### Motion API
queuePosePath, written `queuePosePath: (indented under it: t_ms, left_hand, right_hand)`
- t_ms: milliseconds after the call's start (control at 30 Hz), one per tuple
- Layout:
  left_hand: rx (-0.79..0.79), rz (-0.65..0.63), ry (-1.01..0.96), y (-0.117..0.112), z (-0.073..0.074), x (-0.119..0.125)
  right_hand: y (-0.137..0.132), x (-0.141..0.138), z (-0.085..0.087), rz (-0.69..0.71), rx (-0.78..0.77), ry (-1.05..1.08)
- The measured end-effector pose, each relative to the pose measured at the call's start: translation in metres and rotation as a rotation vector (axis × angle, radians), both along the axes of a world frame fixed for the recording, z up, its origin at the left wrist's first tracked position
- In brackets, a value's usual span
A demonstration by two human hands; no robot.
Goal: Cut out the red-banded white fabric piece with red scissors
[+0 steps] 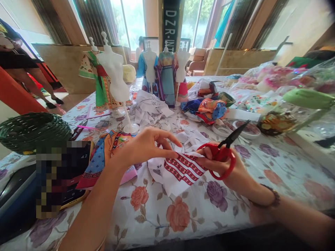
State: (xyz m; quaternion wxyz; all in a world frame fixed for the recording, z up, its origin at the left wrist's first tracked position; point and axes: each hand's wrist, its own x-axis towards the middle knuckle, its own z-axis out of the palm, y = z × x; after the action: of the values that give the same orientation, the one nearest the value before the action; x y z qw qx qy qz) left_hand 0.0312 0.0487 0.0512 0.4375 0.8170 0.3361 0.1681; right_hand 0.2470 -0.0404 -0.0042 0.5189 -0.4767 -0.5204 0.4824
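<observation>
Both hands meet over a thin white piece with red patterned bands (184,169), held above the table; I cannot tell whether it is cloth or paper. My left hand (150,144) bends in from the left, thumb and forefinger at the piece's upper left edge. At the right edge, my right hand (229,170) pinches the piece between thumb and fingers. Red-handled scissors (230,157) also hang on the right hand, their dark blades pointing up and away to the right. A second white scrap with small black print (156,170) lies just under the left side.
White mannequins (113,66) and small dressed forms (167,78) stand behind a heap of white scraps (151,106). Colourful cloth (205,108) lies to the right. Leftward are a doll-sized dress (104,157), a phone (75,170) and a dark green basket (34,132). A person (21,55) stands far left.
</observation>
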Motion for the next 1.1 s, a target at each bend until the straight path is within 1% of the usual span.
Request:
queuePosePath:
  t_ms: [100,200,267,367,500,667,767,867,933,1100]
  left_hand:
    - [0.058,0.021,-0.073,0.001,-0.001,0.000]
    - [0.085,0.058,-0.173,0.002,-0.002,0.002]
    - [0.094,0.074,-0.243,0.001,-0.003,0.004]
    - [0.094,0.064,-0.309,-0.001,-0.003,0.007]
    - [0.114,0.033,-0.317,-0.003,-0.003,0.008]
    - [0.107,-0.097,-0.304,-0.003,-0.002,0.007]
    - [0.113,-0.153,-0.233,-0.004,-0.001,0.008]
    - [0.085,-0.142,-0.176,-0.006,-0.004,0.011]
    - [0.053,-0.123,-0.183,-0.006,-0.006,0.014]
    - [0.009,-0.088,-0.234,-0.006,-0.009,0.015]
  right_hand:
    - [0.000,0.001,0.000,0.033,-0.038,0.060]
    - [0.000,0.000,0.001,0.032,-0.064,0.082]
    - [0.001,-0.001,0.003,0.034,-0.061,0.098]
    - [0.001,0.000,0.006,0.054,-0.043,0.106]
    - [0.001,0.003,0.009,0.076,0.001,0.066]
    - [0.000,0.002,0.014,0.088,0.045,-0.014]
    - [0.000,0.000,0.015,0.063,0.041,0.016]
    - [0.000,-0.001,0.016,0.045,0.027,0.045]
    - [0.000,-0.001,0.017,0.046,0.022,0.038]
    - [0.000,0.001,0.022,-0.006,0.055,-0.095]
